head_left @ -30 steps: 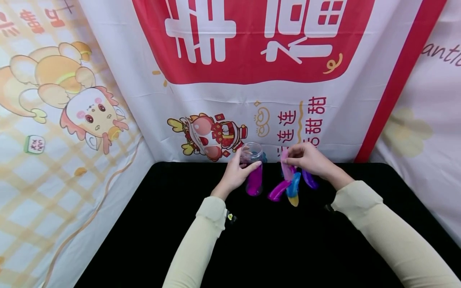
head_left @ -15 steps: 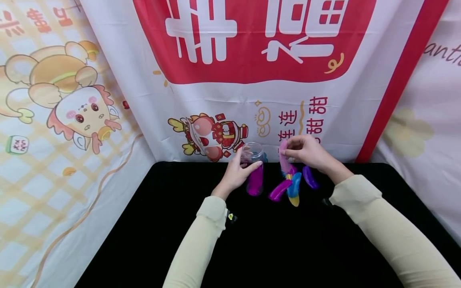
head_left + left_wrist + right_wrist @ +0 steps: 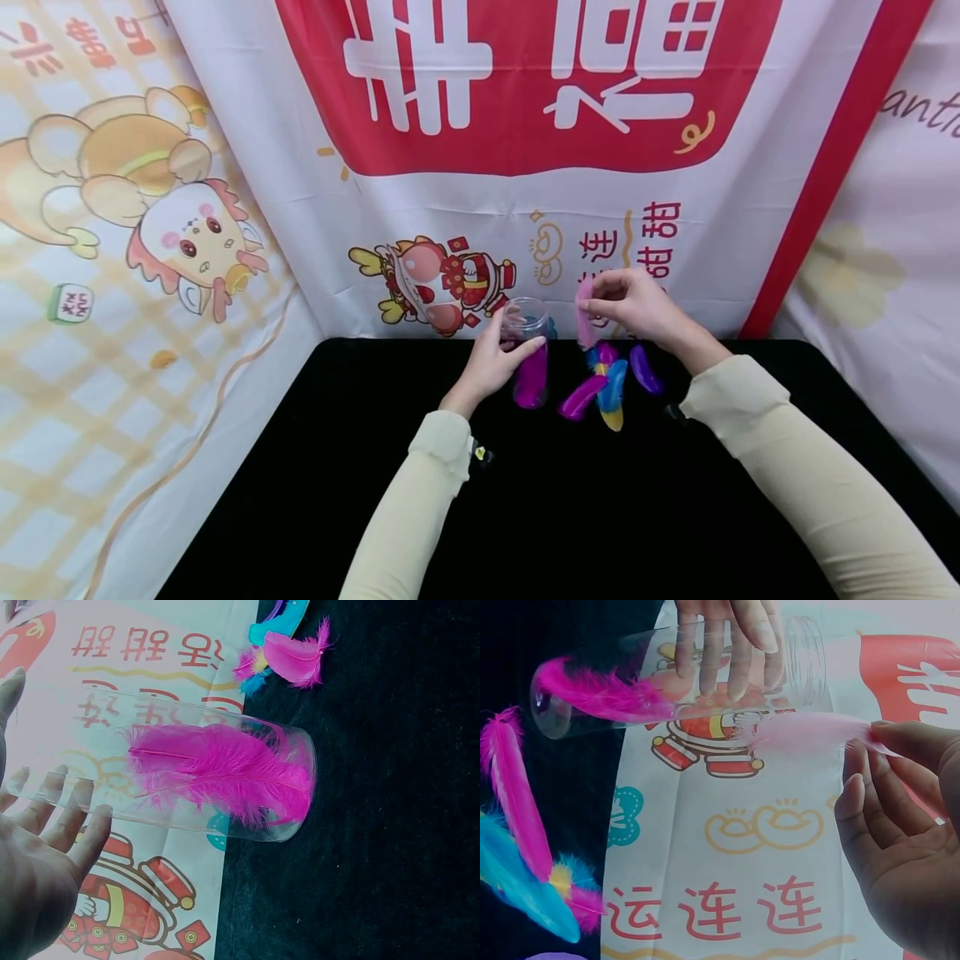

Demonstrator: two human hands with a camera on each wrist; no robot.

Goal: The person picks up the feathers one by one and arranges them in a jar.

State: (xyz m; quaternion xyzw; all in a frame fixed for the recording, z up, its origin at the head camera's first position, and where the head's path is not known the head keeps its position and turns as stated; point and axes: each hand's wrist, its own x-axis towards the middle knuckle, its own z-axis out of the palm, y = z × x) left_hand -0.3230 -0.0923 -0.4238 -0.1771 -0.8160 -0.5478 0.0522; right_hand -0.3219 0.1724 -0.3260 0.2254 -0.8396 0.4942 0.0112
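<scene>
A booth-like work corner is being walled in by printed fabric [image 3: 262, 133].

A black table [image 3: 570, 517] is standing against a red-and-white backdrop [image 3: 510, 150] showing large sideways Chinese characters; a checked cartoon cloth [image 3: 112, 375] is hanging on the left, a pale flowered cloth [image 3: 855, 275] on the right.

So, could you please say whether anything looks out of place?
The printed backdrop looks sideways: its cartoon figure lies on its side. Otherwise nothing stands out; the jar and loose feathers show no visible damage.
</scene>
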